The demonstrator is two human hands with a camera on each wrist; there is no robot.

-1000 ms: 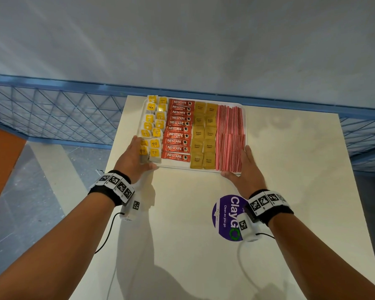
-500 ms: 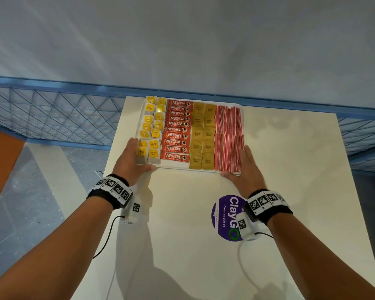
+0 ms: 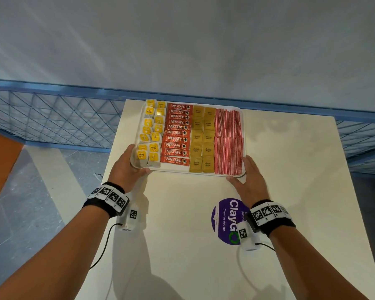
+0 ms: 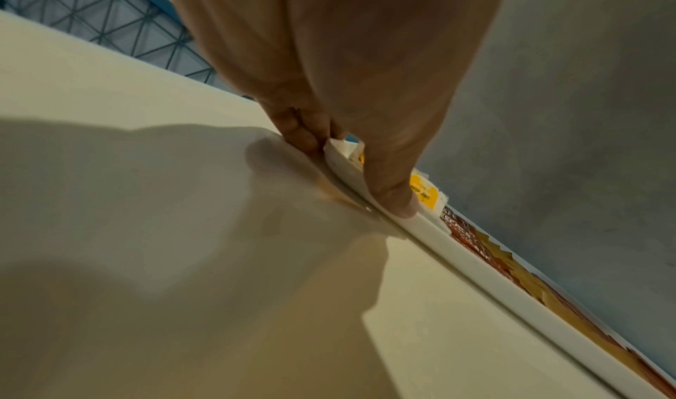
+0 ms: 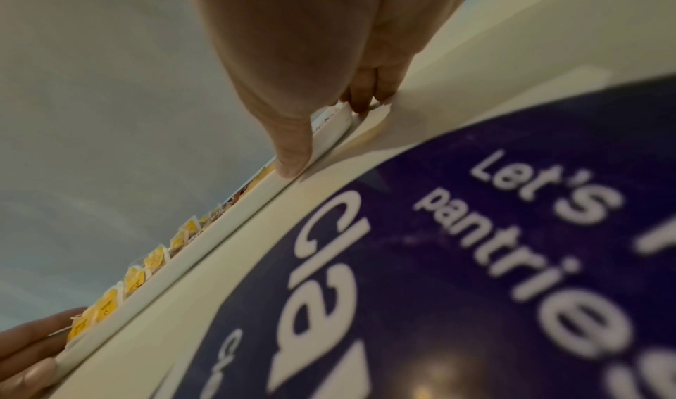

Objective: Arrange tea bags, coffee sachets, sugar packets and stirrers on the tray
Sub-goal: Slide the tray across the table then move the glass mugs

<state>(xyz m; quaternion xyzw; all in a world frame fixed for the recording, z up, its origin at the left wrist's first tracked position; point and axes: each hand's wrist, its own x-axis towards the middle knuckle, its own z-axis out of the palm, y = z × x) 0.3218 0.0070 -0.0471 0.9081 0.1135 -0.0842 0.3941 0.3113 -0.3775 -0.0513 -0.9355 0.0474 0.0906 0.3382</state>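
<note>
A: Since the white rectangular plastic tray (image 3: pixel 204 172) slid farther from the round purple sticker (image 3: pixel 224 221), what's left?

B: Little, I'd judge. Left hand (image 3: pixel 126 169) and right hand (image 3: pixel 250 180) pinch its near corners on the cream surface (image 3: pixel 290 169); tea bags (image 3: pixel 152 135), sachets (image 3: pixel 177 133), sugar (image 3: pixel 202 137), stirrers (image 3: pixel 228 139) fill it.

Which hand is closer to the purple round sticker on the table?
The right hand. It grips the tray's near right corner, just beyond the purple sticker. The left hand grips the near left corner, farther away.
</note>
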